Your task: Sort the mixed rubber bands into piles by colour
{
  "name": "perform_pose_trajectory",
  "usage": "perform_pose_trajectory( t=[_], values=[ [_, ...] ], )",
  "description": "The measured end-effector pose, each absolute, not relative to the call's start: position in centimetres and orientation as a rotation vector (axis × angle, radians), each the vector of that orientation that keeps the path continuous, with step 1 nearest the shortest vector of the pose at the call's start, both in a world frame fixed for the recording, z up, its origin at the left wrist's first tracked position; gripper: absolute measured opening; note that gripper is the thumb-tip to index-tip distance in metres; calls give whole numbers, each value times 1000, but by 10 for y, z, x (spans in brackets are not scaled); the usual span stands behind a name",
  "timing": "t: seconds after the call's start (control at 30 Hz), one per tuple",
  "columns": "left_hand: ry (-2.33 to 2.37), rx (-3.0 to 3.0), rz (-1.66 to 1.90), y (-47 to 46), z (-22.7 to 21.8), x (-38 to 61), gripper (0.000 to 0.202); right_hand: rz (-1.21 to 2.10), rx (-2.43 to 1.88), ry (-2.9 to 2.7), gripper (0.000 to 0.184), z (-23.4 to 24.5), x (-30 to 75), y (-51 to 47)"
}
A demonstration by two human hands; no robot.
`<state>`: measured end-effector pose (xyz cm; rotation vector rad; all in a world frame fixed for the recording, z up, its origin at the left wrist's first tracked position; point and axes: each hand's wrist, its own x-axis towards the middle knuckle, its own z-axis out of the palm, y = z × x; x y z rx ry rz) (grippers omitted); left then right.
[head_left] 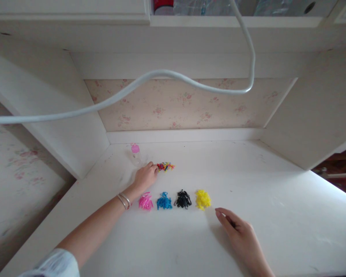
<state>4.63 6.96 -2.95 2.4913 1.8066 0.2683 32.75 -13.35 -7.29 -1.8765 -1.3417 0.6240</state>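
Observation:
My left hand (147, 175), with bangles on its wrist, reaches to the back of the white tabletop. Its fingers are closed at the left edge of a small mixed-colour pile of what look like rubber bands (166, 166), touching it. Nearer to me four-coloured heaps form a row: pink bands (145, 201), blue bands (164, 201), black bands (183, 199) and yellow bands (203, 199). Just right of the yellow heap, apart from it, my right hand (240, 232) has thumb and forefinger pinched together. Whatever lies between those fingertips is too small to make out.
Behind my left hand is a small clear bottle (136, 154) with a pink cap. A white cable (167, 73) hangs across the view above the white table (175, 246). Side panels (311, 104) and a shelf with plastic-wrapped items (207, 7) enclose the space.

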Motion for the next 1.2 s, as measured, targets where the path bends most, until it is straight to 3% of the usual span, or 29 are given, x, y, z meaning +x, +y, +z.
perform_pose_trajectory(
  t=[0.9,1.2],
  values=[
    [1569,2516,670,81,-33,31,26,702,-1907,-1293,42,-74,328,-133],
    [1185,2725,459,29,-9,70,26,697,-1880,-1304,41,-72,327,-133]
  ],
)
